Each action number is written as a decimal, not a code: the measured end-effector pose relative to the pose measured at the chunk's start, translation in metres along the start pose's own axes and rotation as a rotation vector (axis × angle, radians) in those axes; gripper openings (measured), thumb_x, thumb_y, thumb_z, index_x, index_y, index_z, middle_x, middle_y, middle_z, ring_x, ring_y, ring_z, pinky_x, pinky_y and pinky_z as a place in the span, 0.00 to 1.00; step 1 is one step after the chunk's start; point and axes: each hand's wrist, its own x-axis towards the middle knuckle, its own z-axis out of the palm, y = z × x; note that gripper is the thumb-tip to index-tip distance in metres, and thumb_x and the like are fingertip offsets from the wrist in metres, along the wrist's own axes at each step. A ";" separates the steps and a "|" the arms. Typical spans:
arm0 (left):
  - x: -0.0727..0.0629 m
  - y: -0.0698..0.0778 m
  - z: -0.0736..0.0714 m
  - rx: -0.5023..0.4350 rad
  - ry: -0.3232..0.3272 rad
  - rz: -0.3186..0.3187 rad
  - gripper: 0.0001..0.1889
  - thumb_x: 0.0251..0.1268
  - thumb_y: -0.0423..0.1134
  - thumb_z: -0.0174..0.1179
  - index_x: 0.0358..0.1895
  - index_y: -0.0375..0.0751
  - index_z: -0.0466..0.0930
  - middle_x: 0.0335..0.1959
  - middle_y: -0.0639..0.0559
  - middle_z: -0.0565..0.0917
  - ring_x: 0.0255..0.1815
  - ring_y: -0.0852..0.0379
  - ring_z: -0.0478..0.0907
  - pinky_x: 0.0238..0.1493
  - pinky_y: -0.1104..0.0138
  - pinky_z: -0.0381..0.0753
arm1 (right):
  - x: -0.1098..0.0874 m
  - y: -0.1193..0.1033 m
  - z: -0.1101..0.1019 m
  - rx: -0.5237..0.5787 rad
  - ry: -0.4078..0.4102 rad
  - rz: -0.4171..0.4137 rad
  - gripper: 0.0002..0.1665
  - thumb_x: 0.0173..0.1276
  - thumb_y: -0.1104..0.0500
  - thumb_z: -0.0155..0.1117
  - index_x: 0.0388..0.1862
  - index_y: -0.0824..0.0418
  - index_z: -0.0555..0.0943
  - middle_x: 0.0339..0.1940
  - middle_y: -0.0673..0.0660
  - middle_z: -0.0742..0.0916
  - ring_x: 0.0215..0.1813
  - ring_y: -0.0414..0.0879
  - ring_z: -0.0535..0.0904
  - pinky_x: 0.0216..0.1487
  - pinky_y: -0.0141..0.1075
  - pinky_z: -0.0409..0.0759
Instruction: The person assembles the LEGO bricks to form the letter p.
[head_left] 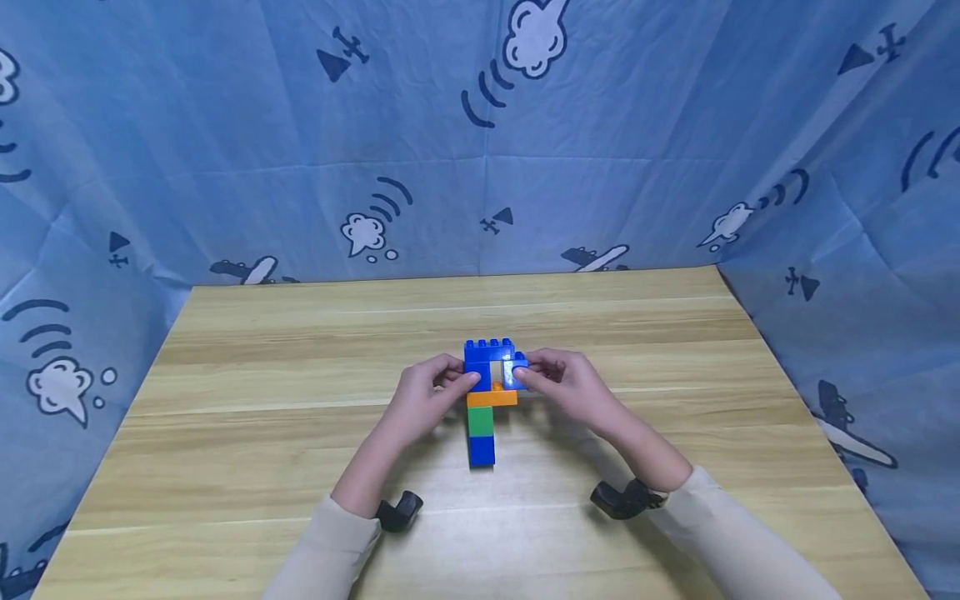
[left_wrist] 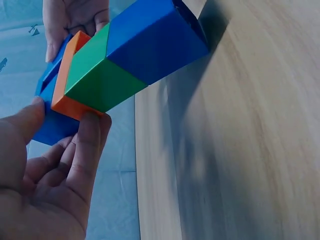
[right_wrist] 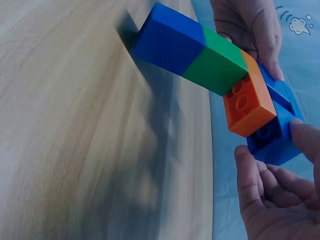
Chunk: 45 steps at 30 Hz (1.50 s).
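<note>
A stack of toy building bricks stands upright between the two hands. From the bottom it has a blue brick [head_left: 482, 451], a green brick [head_left: 481, 422] and a wider orange brick [head_left: 487, 399] that juts out to the right. Blue bricks sit above, with a long studded blue brick [head_left: 489, 351] across the top. My left hand [head_left: 431, 396] pinches the upper left blue brick [head_left: 477, 377] between thumb and fingers. At the other side, my right hand [head_left: 570, 387] pinches the right blue brick [head_left: 514, 375]. That brick's hollow underside shows past the orange brick in the right wrist view.
A wooden table [head_left: 262, 433] lies beneath, with a blue printed cloth [head_left: 420, 108] hanging behind it and at both sides. Black wrist bands [head_left: 401, 512] sit at both cuffs. Shadows of the stack and hands fall on the tabletop.
</note>
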 end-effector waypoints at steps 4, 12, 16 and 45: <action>0.003 0.000 0.002 0.031 0.015 -0.005 0.16 0.75 0.47 0.65 0.52 0.38 0.87 0.41 0.47 0.90 0.40 0.56 0.83 0.45 0.66 0.90 | 0.003 0.001 0.003 -0.035 0.010 0.011 0.23 0.78 0.54 0.66 0.60 0.71 0.83 0.48 0.65 0.91 0.44 0.50 0.86 0.46 0.30 0.88; 0.008 0.003 0.009 0.041 0.055 -0.071 0.17 0.75 0.46 0.65 0.52 0.35 0.87 0.36 0.45 0.89 0.32 0.49 0.84 0.30 0.69 0.87 | 0.009 0.002 0.011 -0.118 0.040 0.011 0.19 0.79 0.53 0.64 0.53 0.68 0.87 0.38 0.61 0.91 0.37 0.49 0.83 0.39 0.28 0.83; 0.010 0.004 0.012 0.047 0.076 -0.084 0.16 0.75 0.45 0.65 0.52 0.34 0.87 0.37 0.44 0.90 0.32 0.54 0.83 0.34 0.69 0.89 | 0.011 0.003 0.013 -0.156 0.057 0.020 0.19 0.79 0.52 0.64 0.52 0.67 0.88 0.40 0.60 0.91 0.38 0.47 0.80 0.41 0.31 0.82; 0.019 -0.006 0.022 0.124 0.103 -0.134 0.12 0.72 0.39 0.68 0.46 0.31 0.89 0.39 0.41 0.90 0.37 0.55 0.84 0.42 0.64 0.91 | 0.017 0.014 0.025 -0.227 0.043 0.059 0.20 0.80 0.51 0.62 0.33 0.63 0.88 0.21 0.53 0.80 0.25 0.42 0.70 0.24 0.27 0.67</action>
